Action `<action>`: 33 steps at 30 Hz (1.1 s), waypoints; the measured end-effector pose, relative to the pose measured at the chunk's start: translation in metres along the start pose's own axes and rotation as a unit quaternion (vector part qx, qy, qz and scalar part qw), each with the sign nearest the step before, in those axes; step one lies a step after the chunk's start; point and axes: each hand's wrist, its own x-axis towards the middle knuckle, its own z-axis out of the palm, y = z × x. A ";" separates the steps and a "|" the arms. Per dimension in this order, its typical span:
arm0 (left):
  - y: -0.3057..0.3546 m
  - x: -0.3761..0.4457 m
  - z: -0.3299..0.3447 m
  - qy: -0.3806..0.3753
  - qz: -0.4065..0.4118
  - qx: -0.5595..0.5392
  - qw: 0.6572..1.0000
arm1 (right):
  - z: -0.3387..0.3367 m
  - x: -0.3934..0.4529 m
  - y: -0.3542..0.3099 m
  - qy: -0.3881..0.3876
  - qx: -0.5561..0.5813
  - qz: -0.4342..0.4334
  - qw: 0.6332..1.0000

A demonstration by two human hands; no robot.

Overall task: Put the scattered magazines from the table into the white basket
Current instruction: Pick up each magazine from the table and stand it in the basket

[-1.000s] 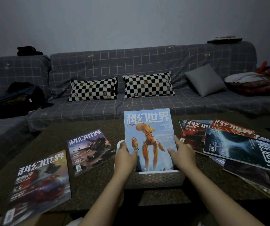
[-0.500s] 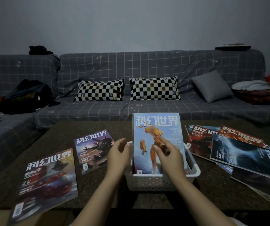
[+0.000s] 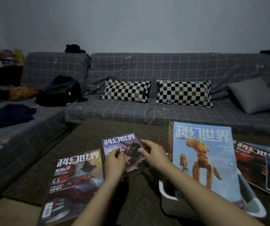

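Observation:
A purple magazine (image 3: 120, 141) lies on the dark table (image 3: 88, 132), left of the white basket (image 3: 170, 207). My left hand (image 3: 114, 162) is on its lower left part with the thumb on the cover. My right hand (image 3: 153, 154) pinches its right edge between thumb and fingers. A light-blue magazine (image 3: 204, 160) with an orange figure stands upright in the basket and leans to the right, with another spine just behind it. A red-toned magazine (image 3: 75, 181) lies flat near the table's front left edge.
An overlapping pile of magazines (image 3: 253, 165) covers the table to the right of the basket. Behind the table runs a grey checked sofa (image 3: 147, 111) with two checkerboard pillows (image 3: 126, 91), a grey cushion (image 3: 253, 95) and dark clothes (image 3: 61, 92) at the left.
Both hands left the light-blue magazine, which now stands in the basket, and moved left onto the purple magazine. The view has swung left.

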 end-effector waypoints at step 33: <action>-0.061 0.022 -0.016 -0.041 -0.079 -0.183 0.979 | 0.037 0.067 0.017 -0.183 -0.146 0.226 0.945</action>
